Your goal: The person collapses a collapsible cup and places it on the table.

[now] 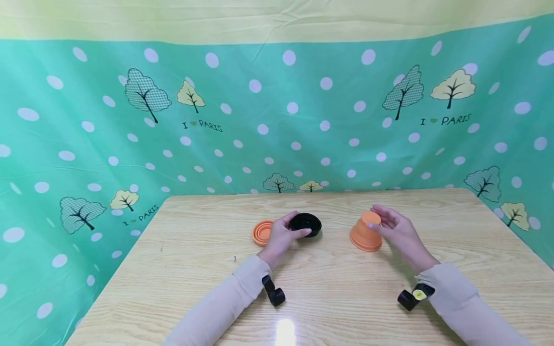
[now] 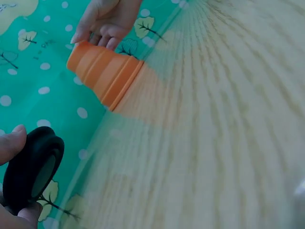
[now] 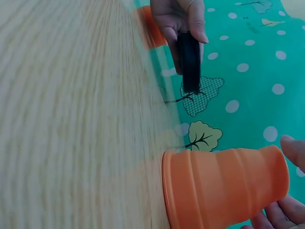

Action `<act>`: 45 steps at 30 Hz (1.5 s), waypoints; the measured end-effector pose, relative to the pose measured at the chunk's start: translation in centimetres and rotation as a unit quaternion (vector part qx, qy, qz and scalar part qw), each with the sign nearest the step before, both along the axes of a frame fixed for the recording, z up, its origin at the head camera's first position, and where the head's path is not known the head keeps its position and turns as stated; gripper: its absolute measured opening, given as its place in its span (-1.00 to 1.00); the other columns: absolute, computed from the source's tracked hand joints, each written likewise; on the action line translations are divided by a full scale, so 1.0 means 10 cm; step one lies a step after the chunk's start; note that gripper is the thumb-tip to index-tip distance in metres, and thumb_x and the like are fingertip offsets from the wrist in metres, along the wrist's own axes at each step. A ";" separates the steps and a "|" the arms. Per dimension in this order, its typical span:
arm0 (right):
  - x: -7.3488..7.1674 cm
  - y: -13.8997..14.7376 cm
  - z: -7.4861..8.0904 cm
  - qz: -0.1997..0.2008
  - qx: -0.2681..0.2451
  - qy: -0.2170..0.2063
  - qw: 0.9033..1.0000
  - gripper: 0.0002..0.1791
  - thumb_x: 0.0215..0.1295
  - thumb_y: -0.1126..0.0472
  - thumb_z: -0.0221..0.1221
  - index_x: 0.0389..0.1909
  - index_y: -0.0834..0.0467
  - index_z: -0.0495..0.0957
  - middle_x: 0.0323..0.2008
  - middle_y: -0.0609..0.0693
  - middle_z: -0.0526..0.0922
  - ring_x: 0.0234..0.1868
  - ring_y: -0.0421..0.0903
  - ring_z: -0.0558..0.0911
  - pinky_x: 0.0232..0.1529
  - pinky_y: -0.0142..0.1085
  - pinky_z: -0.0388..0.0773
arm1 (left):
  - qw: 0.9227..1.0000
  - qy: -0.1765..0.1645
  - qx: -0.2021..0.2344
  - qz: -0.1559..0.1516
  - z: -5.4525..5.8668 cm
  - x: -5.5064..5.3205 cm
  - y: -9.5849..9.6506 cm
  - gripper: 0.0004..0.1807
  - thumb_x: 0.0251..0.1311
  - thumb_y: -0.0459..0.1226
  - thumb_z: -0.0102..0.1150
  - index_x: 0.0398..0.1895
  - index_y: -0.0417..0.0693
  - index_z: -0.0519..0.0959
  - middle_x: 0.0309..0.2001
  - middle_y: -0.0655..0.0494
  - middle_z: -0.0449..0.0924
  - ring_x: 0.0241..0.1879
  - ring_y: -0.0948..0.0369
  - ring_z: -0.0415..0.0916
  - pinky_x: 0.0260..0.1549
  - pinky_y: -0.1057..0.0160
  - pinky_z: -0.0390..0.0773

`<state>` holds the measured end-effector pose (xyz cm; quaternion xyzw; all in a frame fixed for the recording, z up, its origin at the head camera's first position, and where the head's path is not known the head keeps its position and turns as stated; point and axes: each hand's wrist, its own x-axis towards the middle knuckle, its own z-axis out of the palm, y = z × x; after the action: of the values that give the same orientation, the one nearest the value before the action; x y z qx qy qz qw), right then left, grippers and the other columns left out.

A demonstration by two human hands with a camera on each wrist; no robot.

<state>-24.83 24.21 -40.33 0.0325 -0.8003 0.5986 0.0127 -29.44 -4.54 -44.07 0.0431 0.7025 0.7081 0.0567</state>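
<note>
My left hand (image 1: 280,239) pinches a black collapsible cup (image 1: 306,225) by its edge, thumb on one side and fingers on the other. In the left wrist view this black cup (image 2: 34,168) is folded flat and held off the table. An orange collapsible cup (image 1: 365,233) is stretched out to a cone and stands upside down, its wide rim on the table. My right hand (image 1: 400,235) has thumb and fingers about the narrow upper end of this orange cup (image 3: 224,186). Beside my left hand lies another orange collapsible cup (image 1: 262,233), folded into flat rings and partly covered by that hand.
The wooden table (image 1: 329,298) reaches back to a green dotted curtain (image 1: 242,115) with tree prints. Each wrist carries a black strap with a small camera (image 1: 277,296). The two stretched and held cups stand apart, with table surface between them.
</note>
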 end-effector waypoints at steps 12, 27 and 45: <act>-0.04 -0.01 -0.08 0.004 -0.025 0.006 1.000 -0.26 0.23 0.17 0.26 0.32 0.39 0.18 0.18 0.05 0.43 -0.08 -0.55 0.44 -0.05 -0.65 0.42 | 1.000 -0.018 -0.023 -0.011 -0.07 -0.02 0.04 -0.19 -0.08 -0.37 0.43 0.32 -0.16 0.32 0.28 -0.10 0.34 0.25 0.04 0.29 0.25 0.11 0.29; -0.05 -0.01 -0.13 0.006 -0.033 0.008 0.999 -0.26 0.23 0.14 0.25 0.34 0.36 0.18 0.17 0.03 0.43 -0.03 -0.54 0.42 -0.02 -0.66 0.39 | 0.997 -0.019 -0.067 -0.033 -0.11 -0.07 0.05 -0.17 -0.10 -0.41 0.44 0.33 -0.09 0.32 0.29 -0.08 0.35 0.27 0.03 0.27 0.21 0.10 0.33; -0.06 -0.01 -0.18 -0.008 -0.041 0.013 0.999 -0.23 0.20 0.09 0.28 0.33 0.35 0.20 0.08 -0.14 0.44 -0.01 -0.49 0.43 -0.01 -0.65 0.39 | 0.990 -0.002 -0.132 -0.055 -0.09 -0.06 0.04 -0.12 -0.10 -0.46 0.41 0.38 -0.14 0.24 0.38 -0.07 0.19 0.38 0.03 0.05 0.27 0.08 0.24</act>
<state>-25.40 24.06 -42.15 0.0329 -0.7752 0.6302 0.0294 -30.06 -4.13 -44.95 0.0723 0.7863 0.6051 0.1016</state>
